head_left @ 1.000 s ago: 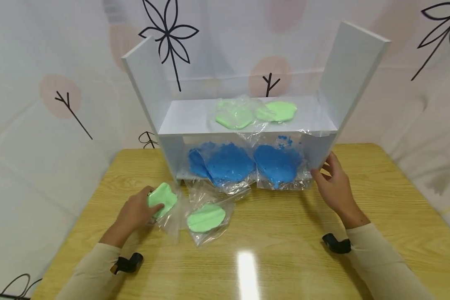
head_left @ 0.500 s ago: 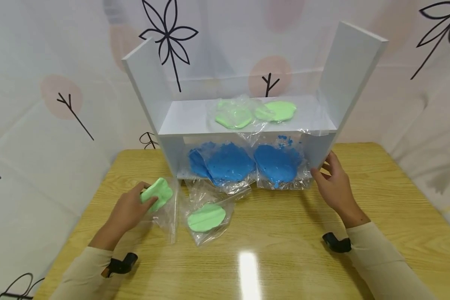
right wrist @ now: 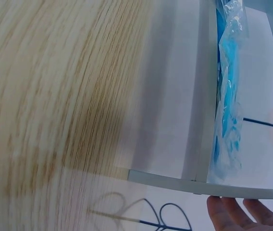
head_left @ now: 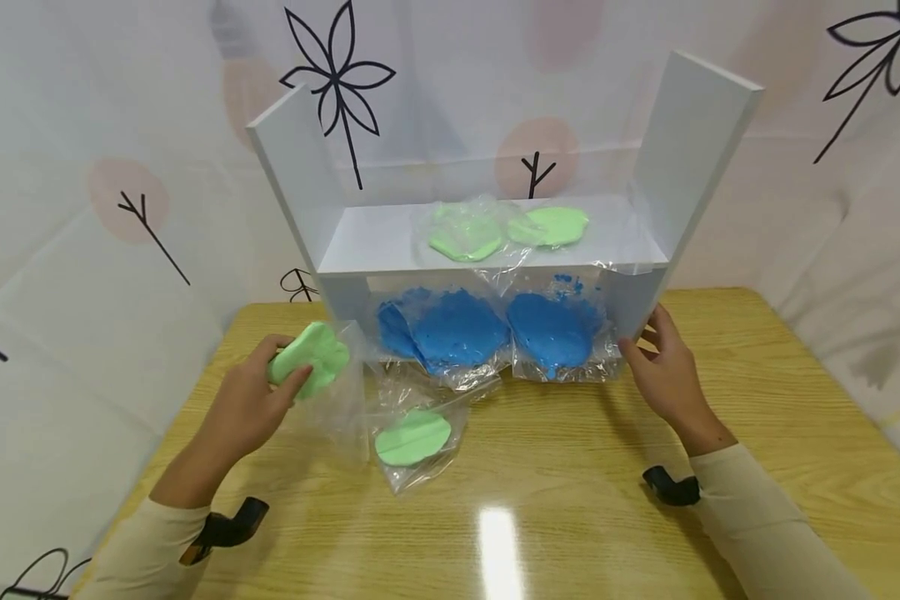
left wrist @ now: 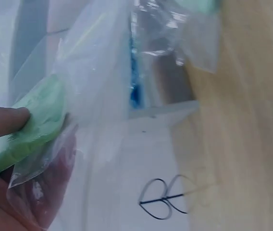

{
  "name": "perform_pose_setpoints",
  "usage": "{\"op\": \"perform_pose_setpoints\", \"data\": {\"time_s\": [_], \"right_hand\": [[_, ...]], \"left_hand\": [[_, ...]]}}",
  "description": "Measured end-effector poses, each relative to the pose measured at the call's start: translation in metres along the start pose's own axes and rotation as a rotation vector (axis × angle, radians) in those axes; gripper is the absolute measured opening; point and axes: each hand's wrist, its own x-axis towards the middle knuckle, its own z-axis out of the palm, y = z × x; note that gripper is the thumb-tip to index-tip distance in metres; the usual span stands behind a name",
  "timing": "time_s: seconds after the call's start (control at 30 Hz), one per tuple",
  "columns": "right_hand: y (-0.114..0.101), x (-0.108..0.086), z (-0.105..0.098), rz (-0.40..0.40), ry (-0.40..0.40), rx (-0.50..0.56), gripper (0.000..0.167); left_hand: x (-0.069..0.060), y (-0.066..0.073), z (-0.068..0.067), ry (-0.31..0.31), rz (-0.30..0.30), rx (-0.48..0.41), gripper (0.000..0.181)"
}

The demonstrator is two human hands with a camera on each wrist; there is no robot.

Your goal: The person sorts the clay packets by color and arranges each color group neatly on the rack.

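My left hand [head_left: 243, 408] pinches a clear plastic bag with a flat lump of green clay [head_left: 315, 358] in it, thumb on the near face. The bag's loose end hangs to the right, in front of the left panel of a white shelf [head_left: 487, 268]. In the left wrist view, the fingers lie under the green clay [left wrist: 40, 120] through the film. My right hand [head_left: 667, 371] holds the shelf's right side panel low down. Its fingers [right wrist: 244, 211] lie on the panel's outer face in the right wrist view, the thumb on the other side.
Another bag of green clay [head_left: 412, 437] lies on the wooden table [head_left: 570, 500] before the shelf. Two bags of blue clay [head_left: 461, 327] fill the lower tier, overhanging its front edge. Bagged green clay [head_left: 551, 227] lies on the upper board. A patterned cloth [head_left: 435, 100] hangs behind.
My left hand has lifted the bag of green clay off the table, moving up and slightly left. My right hand keeps its place on the shelf's side.
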Motion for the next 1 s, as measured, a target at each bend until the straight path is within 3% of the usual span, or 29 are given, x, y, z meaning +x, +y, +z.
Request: {"op": "perform_pose_setpoints", "data": {"time_s": [0.27,0.53,0.8,1.0], "right_hand": [[0.000,0.000,0.000,-0.007,-0.001,-0.006,0.068],[-0.002,0.000,0.000,0.005,0.000,-0.005,0.069],[-0.002,0.000,0.001,0.002,-0.002,-0.006,0.070],[-0.001,0.000,0.000,0.001,0.000,-0.009,0.071]], "left_hand": [[0.019,0.041,-0.015,0.154,0.134,-0.215,0.035],[0.052,0.085,-0.026,0.276,0.194,-0.495,0.031],[0.092,0.116,-0.029,0.281,0.164,-0.733,0.031],[0.116,0.125,-0.027,0.231,0.115,-0.729,0.036]]}}
